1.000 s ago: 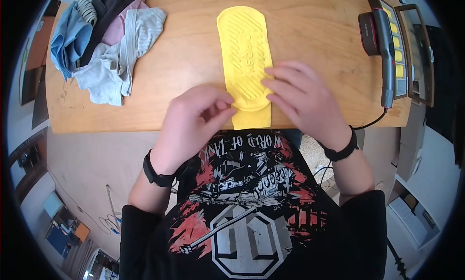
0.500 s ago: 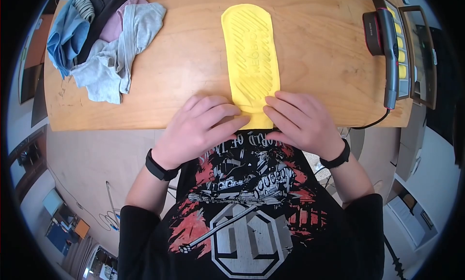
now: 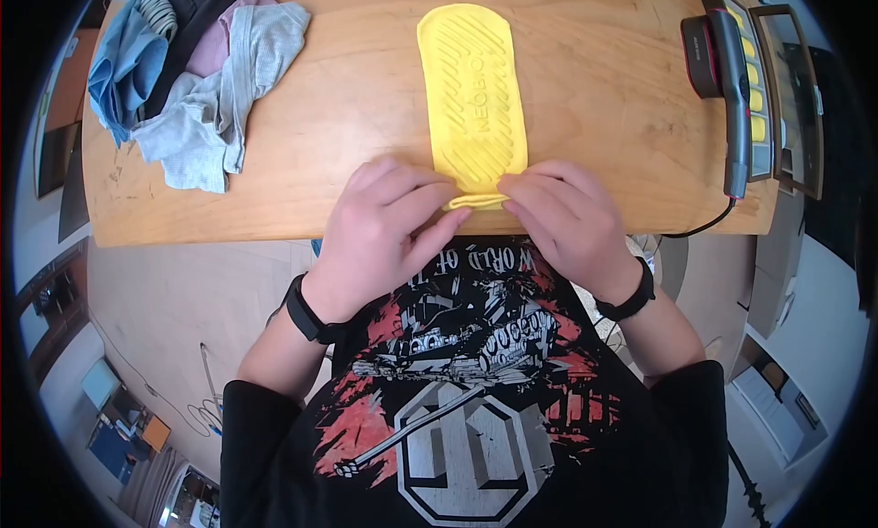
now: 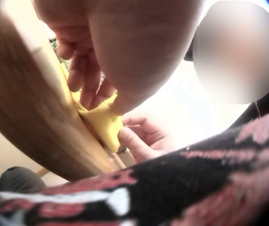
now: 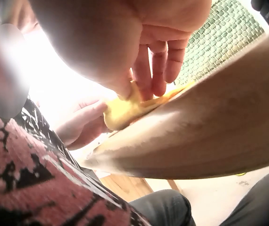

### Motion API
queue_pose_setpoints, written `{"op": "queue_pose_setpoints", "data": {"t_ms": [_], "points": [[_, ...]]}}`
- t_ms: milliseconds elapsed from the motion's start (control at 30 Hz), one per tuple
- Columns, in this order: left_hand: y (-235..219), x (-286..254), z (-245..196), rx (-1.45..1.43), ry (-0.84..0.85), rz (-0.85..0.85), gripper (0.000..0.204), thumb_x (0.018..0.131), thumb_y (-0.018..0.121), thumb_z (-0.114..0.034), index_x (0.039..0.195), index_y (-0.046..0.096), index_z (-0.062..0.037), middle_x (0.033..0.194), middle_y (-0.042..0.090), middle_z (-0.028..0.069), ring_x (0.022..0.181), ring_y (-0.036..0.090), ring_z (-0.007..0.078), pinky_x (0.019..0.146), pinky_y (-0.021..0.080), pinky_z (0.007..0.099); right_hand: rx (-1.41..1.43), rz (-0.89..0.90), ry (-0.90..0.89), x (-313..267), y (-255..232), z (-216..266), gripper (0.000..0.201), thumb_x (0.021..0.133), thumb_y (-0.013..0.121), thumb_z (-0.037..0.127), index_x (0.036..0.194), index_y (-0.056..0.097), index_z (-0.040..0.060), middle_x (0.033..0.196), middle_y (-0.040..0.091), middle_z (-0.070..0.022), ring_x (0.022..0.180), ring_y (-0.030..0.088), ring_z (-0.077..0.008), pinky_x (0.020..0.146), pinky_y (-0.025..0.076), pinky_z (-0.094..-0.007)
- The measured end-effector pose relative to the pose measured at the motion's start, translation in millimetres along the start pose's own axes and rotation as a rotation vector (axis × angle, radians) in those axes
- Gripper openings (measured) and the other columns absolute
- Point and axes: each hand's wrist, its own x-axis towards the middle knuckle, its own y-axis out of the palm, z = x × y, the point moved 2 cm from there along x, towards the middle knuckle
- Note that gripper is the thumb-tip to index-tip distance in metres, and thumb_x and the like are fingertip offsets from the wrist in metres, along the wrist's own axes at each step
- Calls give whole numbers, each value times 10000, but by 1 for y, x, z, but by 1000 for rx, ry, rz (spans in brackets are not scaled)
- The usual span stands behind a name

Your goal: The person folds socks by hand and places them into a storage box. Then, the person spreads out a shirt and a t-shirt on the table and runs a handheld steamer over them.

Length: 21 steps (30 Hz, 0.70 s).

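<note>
In the head view a yellow sock [image 3: 474, 89] with raised grip lines and lettering lies lengthwise on the wooden table. Its near end is folded up into a thick edge close to the table's front. My left hand [image 3: 380, 226] pinches the left corner of that fold between thumb and fingers. Opposite it, my right hand [image 3: 569, 219] pinches the right corner. Both wrist views show the yellow fabric [image 4: 107, 125] raised at the table edge, with a thumb against its near side and fingers behind it.
Crumpled clothes [image 3: 197, 117] in grey, blue, pink and black lie at the table's left. On the right stand a dark corded device [image 3: 732, 117] and an open box [image 3: 796, 98] with several yellow items. The table's front edge [image 3: 201, 242] runs just before my body.
Both hands have come to the sock's near end and pinched it. The cuff that extended flat toward the table edge is now turned up into a fold.
</note>
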Motion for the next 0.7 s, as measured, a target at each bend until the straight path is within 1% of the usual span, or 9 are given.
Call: {"op": "queue_pose_setpoints", "data": {"t_ms": [33, 67, 133, 167, 233, 567, 633, 667, 700], "points": [[0, 2, 0, -31, -35, -22, 168, 826, 787, -117, 965, 716, -54, 829, 662, 66, 754, 600, 246, 691, 490, 370, 56, -21, 69, 3, 0, 1, 184, 862, 727, 105, 1021, 695, 17, 939, 700, -83, 878, 662, -269, 760, 541, -374], [1, 3, -3, -31, -34, -22, 168, 826, 787, -117, 965, 716, -54, 829, 662, 66, 754, 600, 246, 691, 490, 370, 56, -22, 69, 5, 0, 3, 184, 862, 727, 105, 1021, 695, 17, 939, 700, -83, 878, 662, -269, 760, 541, -374], [2, 4, -3, -188, -322, 2, 155, 851, 759, -84, 990, 707, -39, 787, 645, 85, 736, 597, 254, 675, 495, 368, 138, -33, 231, 9, -2, 3, 168, 862, 738, 94, 1009, 696, 26, 894, 692, -96, 848, 656, -288, 748, 533, -387], [2, 5, -2, -188, -322, 2, 155, 851, 759, -84, 990, 707, -39, 787, 645, 85, 736, 597, 254, 675, 495, 368, 138, -33, 231, 11, -3, 4, 168, 862, 738, 94, 1009, 696, 26, 894, 692, -96, 848, 656, -288, 748, 533, -387], [3, 8, 2, -194, -270, -6, 139, 887, 727, -13, 1024, 709, -25, 825, 619, 67, 632, 587, 127, 580, 485, 258, 143, 14, 312, 14, -4, 2, 143, 879, 729, 108, 1002, 697, 43, 886, 691, -103, 828, 651, -303, 748, 530, -393], [1, 12, 5, -165, -264, 28, 131, 881, 724, -7, 1005, 687, -21, 828, 589, 59, 639, 582, 121, 576, 478, 255, 98, -2, 297, 17, 2, -1, 126, 871, 728, 106, 972, 687, 42, 886, 649, -87, 815, 643, -296, 725, 530, -385], [3, 11, 6, -218, -322, -11, 160, 856, 738, -1, 1007, 691, -28, 893, 606, 71, 705, 603, 164, 607, 491, 272, 13, -47, 220, 19, 3, 0, 123, 855, 726, 95, 950, 677, 34, 908, 636, -85, 827, 644, -280, 702, 531, -366], [4, 10, 9, -219, -321, -11, 160, 856, 738, -1, 1007, 691, -28, 893, 606, 71, 705, 603, 164, 607, 491, 272, 12, -47, 221, 17, 2, -2, 123, 855, 726, 95, 950, 677, 34, 908, 636, -85, 827, 644, -280, 702, 531, -366], [4, 8, 13, -160, -191, -19, 176, 836, 743, -21, 1004, 693, -32, 932, 610, 82, 785, 610, 214, 686, 507, 319, -41, -13, 95, 16, 0, -4, 146, 849, 725, 104, 963, 678, 24, 935, 636, -80, 855, 643, -265, 695, 531, -355]]}}
